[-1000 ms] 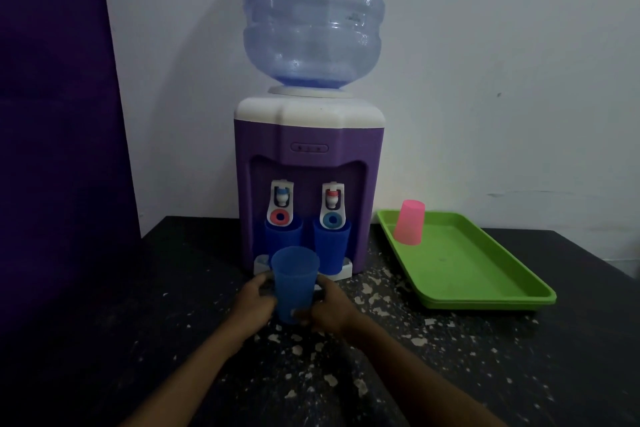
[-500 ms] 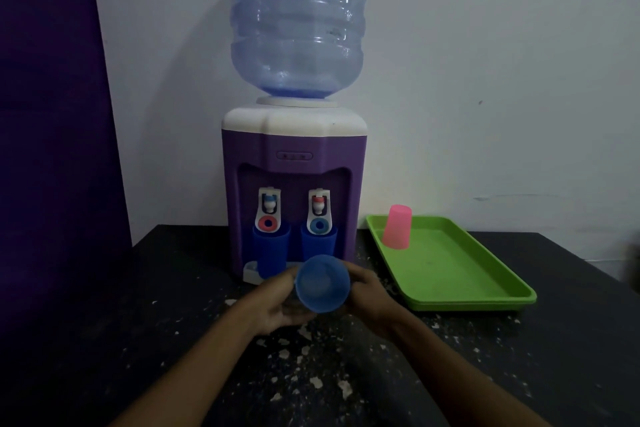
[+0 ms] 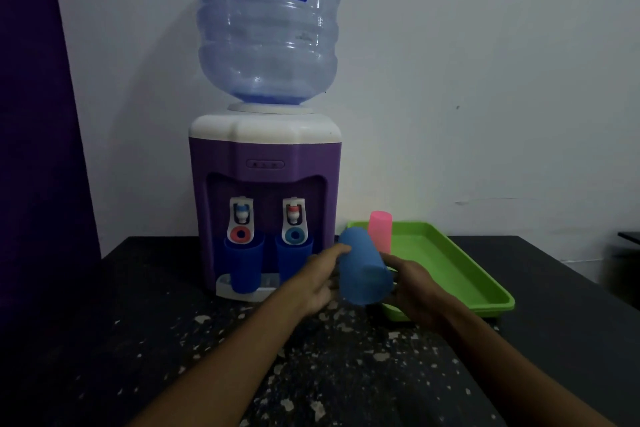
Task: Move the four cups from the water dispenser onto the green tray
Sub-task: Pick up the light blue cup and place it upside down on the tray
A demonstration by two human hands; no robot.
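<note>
A light blue cup [image 3: 362, 267] is held upside down and tilted between my left hand [image 3: 317, 282] and my right hand [image 3: 414, 291], just left of the green tray [image 3: 460, 274]. A pink cup [image 3: 380, 230] stands upside down at the tray's far left end. Two dark blue cups remain on the purple water dispenser [image 3: 265, 163]: one [image 3: 243, 262] under the left tap, one [image 3: 292, 258] under the right tap.
A large water bottle [image 3: 266, 24] sits on top of the dispenser. The black speckled table [image 3: 166, 340] runs to a white wall behind. A purple surface [image 3: 34, 114] stands at the left. A dark object [image 3: 627, 253] is at the far right.
Both hands carried the light blue cup from in front of the dispenser to the right, turning it from upright to upside down near the tray's left edge.
</note>
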